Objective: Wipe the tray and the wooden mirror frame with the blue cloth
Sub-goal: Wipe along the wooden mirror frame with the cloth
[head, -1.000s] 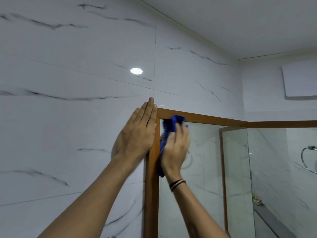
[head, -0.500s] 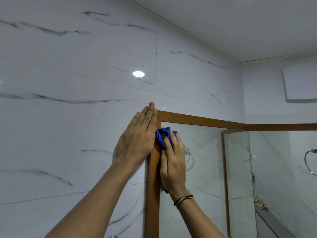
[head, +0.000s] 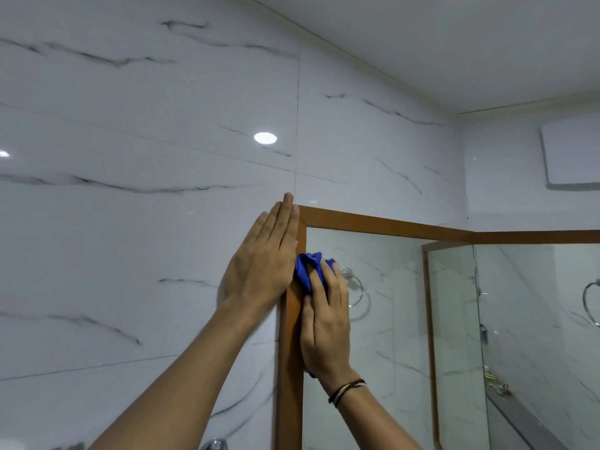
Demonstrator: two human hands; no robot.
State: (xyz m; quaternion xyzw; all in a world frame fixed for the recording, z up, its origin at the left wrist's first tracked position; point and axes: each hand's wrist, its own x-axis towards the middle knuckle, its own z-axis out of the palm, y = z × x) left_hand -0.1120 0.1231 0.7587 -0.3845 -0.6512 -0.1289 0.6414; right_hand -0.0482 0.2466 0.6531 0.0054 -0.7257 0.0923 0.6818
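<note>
The wooden mirror frame runs along the top and down the left side of a wall mirror. My right hand presses the bunched blue cloth flat against the frame's left upright, a little below the top-left corner. Most of the cloth is hidden under my palm. My left hand lies flat on the white marble wall just left of the frame, fingers together and pointing up, its edge touching the wood. No tray is in view.
The mirror glass reflects a chrome towel ring and a second framed mirror panel. A white vent cover sits high on the right wall. A chrome fitting shows at the bottom edge.
My right hand has slid the blue cloth down the left upright, away from the top corner. My left hand has stayed flat on the wall.
</note>
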